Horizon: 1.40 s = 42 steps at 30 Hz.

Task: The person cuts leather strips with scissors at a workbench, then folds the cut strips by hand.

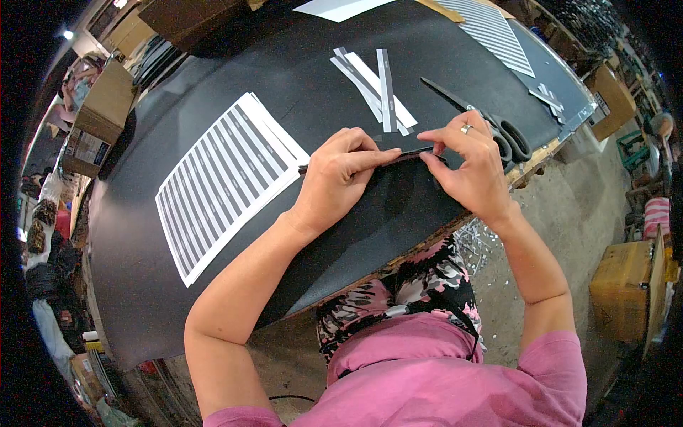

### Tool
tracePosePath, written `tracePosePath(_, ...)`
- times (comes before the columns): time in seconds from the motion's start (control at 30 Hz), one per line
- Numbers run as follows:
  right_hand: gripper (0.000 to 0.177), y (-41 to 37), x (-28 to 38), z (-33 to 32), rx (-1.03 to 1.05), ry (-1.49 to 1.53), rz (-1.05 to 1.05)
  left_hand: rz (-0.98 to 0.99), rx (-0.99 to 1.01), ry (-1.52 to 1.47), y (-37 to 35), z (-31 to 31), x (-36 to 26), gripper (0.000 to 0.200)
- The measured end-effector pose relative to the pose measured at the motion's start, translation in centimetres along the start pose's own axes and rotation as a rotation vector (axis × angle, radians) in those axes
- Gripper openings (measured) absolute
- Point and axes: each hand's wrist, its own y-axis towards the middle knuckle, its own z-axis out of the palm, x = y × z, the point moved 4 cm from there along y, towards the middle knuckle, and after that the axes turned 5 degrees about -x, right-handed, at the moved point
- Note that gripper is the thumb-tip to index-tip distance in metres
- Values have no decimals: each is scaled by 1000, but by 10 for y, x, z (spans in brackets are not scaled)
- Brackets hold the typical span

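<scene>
My left hand [338, 174] and my right hand [469, 160] are over the near part of the black table, fingers pinched. Between them runs a thin dark strip [410, 153], seen nearly edge-on, gripped at either end. A ring is on a finger of the right hand. Just beyond that hand lies a pair of black-handled scissors [516, 139], blades pointing away to the left, partly covered by the fingers. Several cut grey-and-white paper strips [388, 89] lie crossed beyond my hands. Left of my left hand rests a stack of striped paper sheets [224, 178].
The black tabletop [149, 299] has a wooden front edge close to my body. More striped sheets [494, 32] and small paper strips [548, 99] lie at the far right. Cardboard boxes [622, 292] stand on the floor at right, with paper scraps [480, 249] below the edge.
</scene>
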Motion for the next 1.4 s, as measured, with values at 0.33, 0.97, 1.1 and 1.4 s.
tracePosePath(0.33, 14, 6, 2, -2, -1, -57, -67, -8, 2, -3, 0, 1, 0, 44)
tracePosePath(0.97, 10, 30, 13, -17, 338, 288, -16, -70, 75, -112, 13, -12, -59, 40)
tracePosePath(1.1, 11, 31, 17, -24, 338, 283, -3, -128, 111, -182, 17, -18, -65, 45)
tracePosePath(1.4, 10, 29, 34, -32, 363, 324, -61, -165, 56, -115, 9, -14, -59, 18)
